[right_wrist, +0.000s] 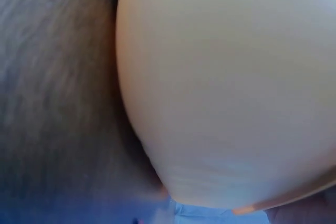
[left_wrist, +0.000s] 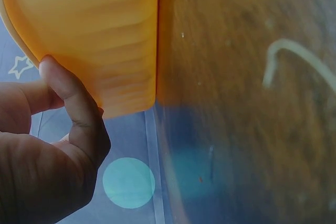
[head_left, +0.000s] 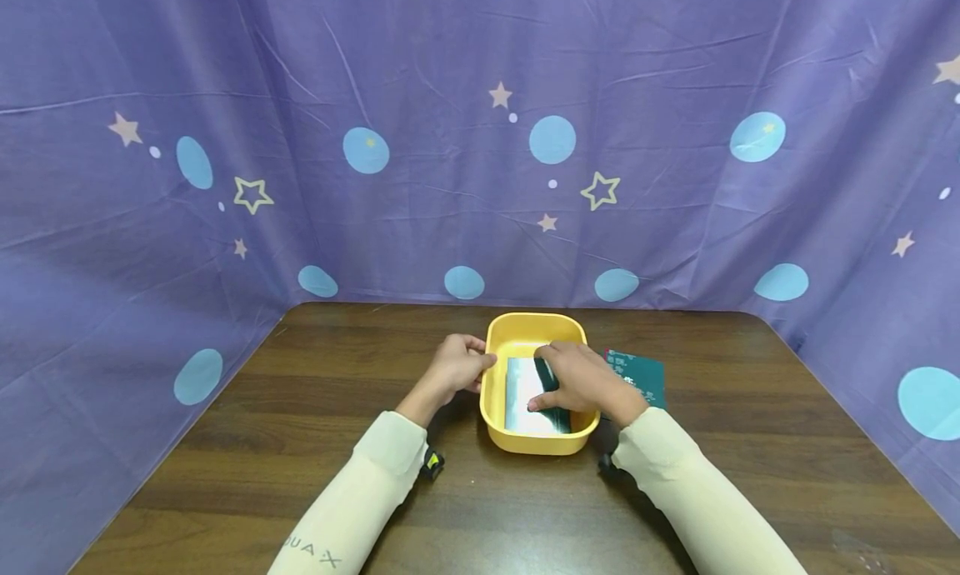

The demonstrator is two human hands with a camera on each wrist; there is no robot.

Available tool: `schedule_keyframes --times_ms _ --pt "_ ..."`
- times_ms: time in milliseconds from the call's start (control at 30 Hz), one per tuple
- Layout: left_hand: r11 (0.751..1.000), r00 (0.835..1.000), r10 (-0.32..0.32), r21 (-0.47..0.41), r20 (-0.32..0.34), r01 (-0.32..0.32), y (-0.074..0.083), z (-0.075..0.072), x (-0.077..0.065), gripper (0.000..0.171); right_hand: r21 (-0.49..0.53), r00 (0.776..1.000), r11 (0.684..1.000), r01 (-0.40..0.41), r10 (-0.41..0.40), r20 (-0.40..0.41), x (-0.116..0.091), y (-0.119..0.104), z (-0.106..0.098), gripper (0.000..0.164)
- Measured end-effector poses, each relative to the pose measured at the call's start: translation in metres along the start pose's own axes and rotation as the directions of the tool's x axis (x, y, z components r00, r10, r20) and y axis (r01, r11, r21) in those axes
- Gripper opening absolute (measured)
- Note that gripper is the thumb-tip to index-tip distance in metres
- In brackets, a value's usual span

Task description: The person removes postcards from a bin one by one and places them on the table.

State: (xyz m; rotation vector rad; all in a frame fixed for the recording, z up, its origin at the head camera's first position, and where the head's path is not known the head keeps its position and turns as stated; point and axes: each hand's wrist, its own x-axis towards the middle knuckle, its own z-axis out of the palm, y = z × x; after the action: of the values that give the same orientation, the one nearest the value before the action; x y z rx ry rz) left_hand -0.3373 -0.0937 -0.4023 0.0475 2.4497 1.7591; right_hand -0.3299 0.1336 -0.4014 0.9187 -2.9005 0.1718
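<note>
A yellow rectangular bin (head_left: 540,447) stands on the table. My left hand (head_left: 456,365) grips its left rim; in the left wrist view a curled finger (left_wrist: 79,98) meets the bin's rim. In the bin lies a dark green booklet (head_left: 527,421) with a bright glare over its left part. My right hand (head_left: 581,377) reaches in over the right side, its thumb and fingers spread apart over the booklet and hiding part of it. The right wrist view is mostly filled by the bin's outer wall (right_wrist: 226,87), with the right fingers out of sight behind it.
A second green booklet (head_left: 641,377) with pale printing lies on the table right of the bin, partly behind my right wrist. The brown wood-grain table (head_left: 337,375) ends at a purple curtain (head_left: 465,183) with stars and blue dots.
</note>
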Motion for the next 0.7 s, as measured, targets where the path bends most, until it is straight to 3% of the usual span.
schedule_keyframes --times_ms 367,533,700 --pt "1.000 1.000 -0.004 -0.007 0.000 0.004 0.000 0.001 -0.001 0.024 0.210 0.992 0.976 0.058 -0.032 -0.123 -0.006 -0.001 -0.016 0.051" --pt "1.000 1.000 -0.002 -0.003 -0.004 0.002 -0.001 0.001 0.000 0.024 0.337 0.984 0.934 0.120 -0.067 -0.167 -0.007 -0.003 -0.022 0.024" --pt "1.000 1.000 0.009 -0.002 -0.010 -0.009 -0.001 0.001 0.000 0.024 0.445 0.977 0.883 0.150 -0.063 -0.205 -0.008 -0.007 -0.031 0.020"
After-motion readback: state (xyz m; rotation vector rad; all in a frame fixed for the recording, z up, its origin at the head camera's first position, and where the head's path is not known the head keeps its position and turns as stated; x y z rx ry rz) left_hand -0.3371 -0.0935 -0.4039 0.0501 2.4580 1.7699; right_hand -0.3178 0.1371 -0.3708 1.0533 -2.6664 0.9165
